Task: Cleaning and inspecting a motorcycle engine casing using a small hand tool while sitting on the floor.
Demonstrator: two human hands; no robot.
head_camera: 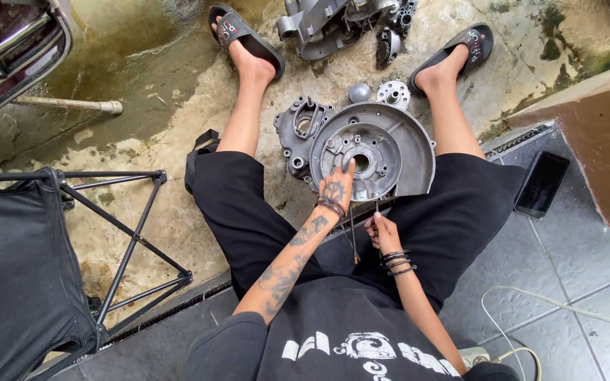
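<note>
Right hand [381,230] gripping thin rod [353,240], left hand [337,187] fingers open on grey round engine cover [397,152]

Grey round engine cover [390,152] flat on floor, between legs.

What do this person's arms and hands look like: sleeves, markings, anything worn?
Both forearms are bare below short black sleeves. The left hand and its forearm carry dark tattoos, with a dark bracelet at the wrist. The right hand shows no tattoos; several dark bracelets stack on that wrist.

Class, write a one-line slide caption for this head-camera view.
Seated person's left hand presses on a grey metal engine casing between their legs while the right hand holds a thin tool.
</note>
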